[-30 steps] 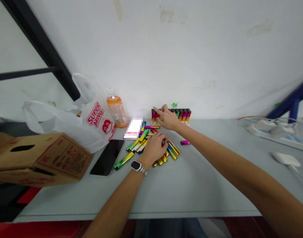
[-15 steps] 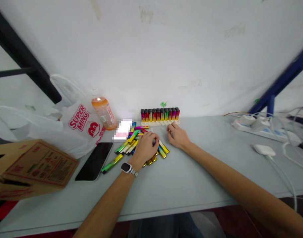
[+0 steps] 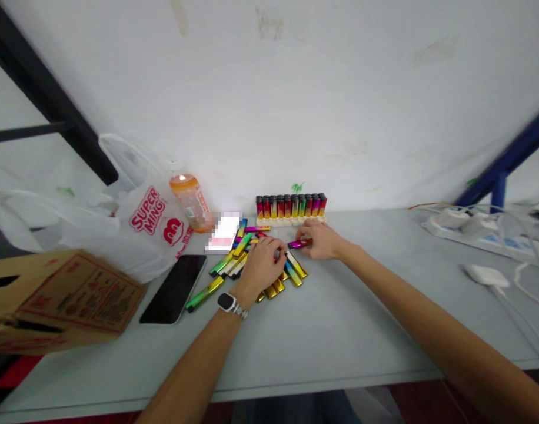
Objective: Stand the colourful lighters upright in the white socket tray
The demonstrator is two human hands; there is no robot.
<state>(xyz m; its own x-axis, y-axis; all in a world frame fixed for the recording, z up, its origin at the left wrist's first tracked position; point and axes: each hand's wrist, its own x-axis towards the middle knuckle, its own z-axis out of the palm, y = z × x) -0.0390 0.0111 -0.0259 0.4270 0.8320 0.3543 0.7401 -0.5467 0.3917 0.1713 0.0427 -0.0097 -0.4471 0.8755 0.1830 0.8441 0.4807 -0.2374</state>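
Several shiny coloured lighters lie in a loose pile on the grey table. Over the pile rests my left hand, its fingers curled; a dark rounded end shows at its fingertips, too small to name. To the right, my right hand pinches a purple-red lighter, which lies sideways with one end pointing left. Behind the hands, a row of upright lighters with black tops stands in a pale holder near the wall.
Left of the pile are a black phone, a cardboard box, a white plastic bag and an orange drink bottle. At the right lie a power strip and a white charger with cables.
A purple-red lighter now shows in my right hand, in front of the holder. My left hand remains over the pile. The whole view has shifted slightly.
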